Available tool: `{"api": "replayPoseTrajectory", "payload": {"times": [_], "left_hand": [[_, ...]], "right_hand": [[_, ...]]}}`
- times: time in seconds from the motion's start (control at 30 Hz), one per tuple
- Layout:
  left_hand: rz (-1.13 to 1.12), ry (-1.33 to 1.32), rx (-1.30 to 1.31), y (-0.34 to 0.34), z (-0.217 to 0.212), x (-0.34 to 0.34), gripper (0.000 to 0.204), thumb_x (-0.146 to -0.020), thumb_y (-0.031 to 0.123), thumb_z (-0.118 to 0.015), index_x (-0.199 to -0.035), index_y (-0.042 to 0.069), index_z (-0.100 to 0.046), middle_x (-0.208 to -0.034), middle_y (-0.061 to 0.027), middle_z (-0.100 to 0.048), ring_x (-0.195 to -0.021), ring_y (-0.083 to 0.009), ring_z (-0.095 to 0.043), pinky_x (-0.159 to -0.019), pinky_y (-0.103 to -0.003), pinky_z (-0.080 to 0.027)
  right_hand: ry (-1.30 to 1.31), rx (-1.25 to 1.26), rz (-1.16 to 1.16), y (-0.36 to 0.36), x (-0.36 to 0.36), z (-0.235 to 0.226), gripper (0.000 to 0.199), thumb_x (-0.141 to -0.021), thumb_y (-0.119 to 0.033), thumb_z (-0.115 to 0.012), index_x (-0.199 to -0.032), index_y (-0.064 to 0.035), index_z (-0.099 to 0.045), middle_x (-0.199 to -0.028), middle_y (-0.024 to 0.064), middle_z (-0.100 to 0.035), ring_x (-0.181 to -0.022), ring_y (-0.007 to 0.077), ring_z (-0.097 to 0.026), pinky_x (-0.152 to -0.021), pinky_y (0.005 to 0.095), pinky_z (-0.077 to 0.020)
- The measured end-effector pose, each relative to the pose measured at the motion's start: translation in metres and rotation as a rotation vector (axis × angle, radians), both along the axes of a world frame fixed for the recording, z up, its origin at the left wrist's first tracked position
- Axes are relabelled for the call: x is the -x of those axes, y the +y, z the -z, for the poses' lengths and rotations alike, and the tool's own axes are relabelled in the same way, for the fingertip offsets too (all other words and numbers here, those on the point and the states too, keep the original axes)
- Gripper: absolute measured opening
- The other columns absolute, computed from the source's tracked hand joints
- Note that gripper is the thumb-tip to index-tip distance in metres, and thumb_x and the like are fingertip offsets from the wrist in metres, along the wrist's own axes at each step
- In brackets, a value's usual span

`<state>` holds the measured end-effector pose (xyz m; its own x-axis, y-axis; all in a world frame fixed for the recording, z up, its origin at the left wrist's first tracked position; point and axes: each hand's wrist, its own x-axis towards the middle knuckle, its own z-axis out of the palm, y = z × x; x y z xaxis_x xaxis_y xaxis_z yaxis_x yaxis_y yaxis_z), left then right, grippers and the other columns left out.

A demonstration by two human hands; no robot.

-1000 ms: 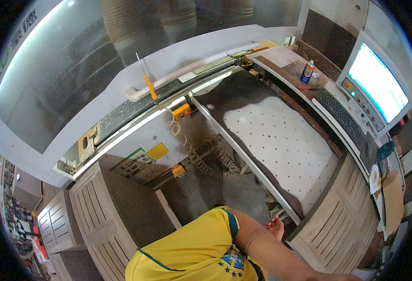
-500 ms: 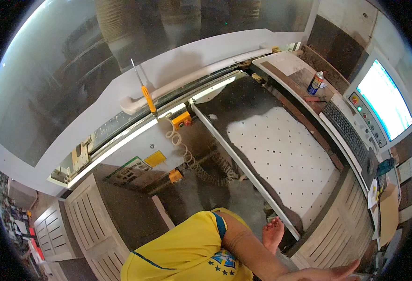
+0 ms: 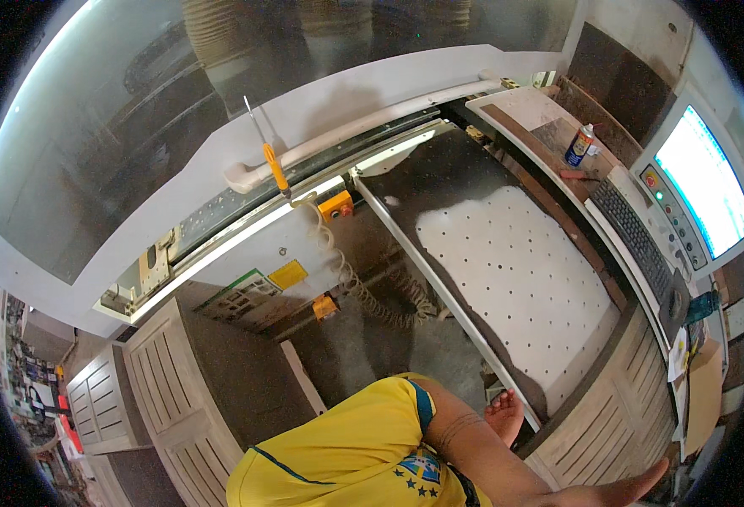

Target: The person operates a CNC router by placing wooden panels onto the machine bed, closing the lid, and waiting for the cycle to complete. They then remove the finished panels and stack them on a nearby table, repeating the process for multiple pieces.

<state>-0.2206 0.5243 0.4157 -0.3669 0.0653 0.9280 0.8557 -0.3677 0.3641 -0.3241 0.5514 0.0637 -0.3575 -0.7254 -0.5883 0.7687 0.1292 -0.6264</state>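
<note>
R hand (image 3: 621,490) is stretched out flat at the frame's bottom edge, fingers apart, holding nothing, over the slatted panel (image 3: 596,435) beside the perforated bed (image 3: 515,279). L hand isn't in view, so can't tell its fingers. A bare foot (image 3: 504,416) sits just by the bed's rail (image 3: 439,287): likely risk is a stubbed or pinched toe if that rail shifts. Coiled hose (image 3: 363,291) hangs near the legs, could snag. Spray can (image 3: 580,145) on the counter (image 3: 532,118) is well apart from the hand.

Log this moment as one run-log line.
right hand: open, flat, above slatted wooden panel | left hand: out of view | white perforated machine bed: bare | yellow-handled air gun: hanging
</note>
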Motion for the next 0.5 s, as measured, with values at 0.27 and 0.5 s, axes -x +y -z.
{"api": "replayPoseTrajectory", "payload": {"times": [0.27,0.5], "left_hand": [[0.019,-0.019,-0.049,0.013,0.000,0.020,0.048,-0.111,0.035,-0.060,-0.139,-0.003,-0.051,-0.116,-0.0144,-0.066,-0.101,-0.0212,-0.064,-0.076,-0.036,-0.054],[0.041,-0.028,-0.111,0.023,-0.005,0.040,0.050,-0.112,0.036,-0.061,-0.141,-0.003,-0.049,-0.117,-0.0132,-0.065,-0.100,-0.0184,-0.063,-0.075,-0.034,-0.053]], "right_hand": [[0.030,0.008,-0.025,0.018,0.010,-0.001,0.025,-0.106,-0.034,-0.067,-0.118,-0.0124,-0.070,-0.098,-0.0024,-0.066,-0.083,0.0143,-0.058,-0.077,0.0340,-0.0455],[0.035,-0.007,-0.057,0.026,0.024,0.009,0.023,-0.106,-0.031,-0.068,-0.118,-0.0119,-0.070,-0.098,-0.0014,-0.066,-0.082,0.0147,-0.058,-0.078,0.0336,-0.0454]]}}
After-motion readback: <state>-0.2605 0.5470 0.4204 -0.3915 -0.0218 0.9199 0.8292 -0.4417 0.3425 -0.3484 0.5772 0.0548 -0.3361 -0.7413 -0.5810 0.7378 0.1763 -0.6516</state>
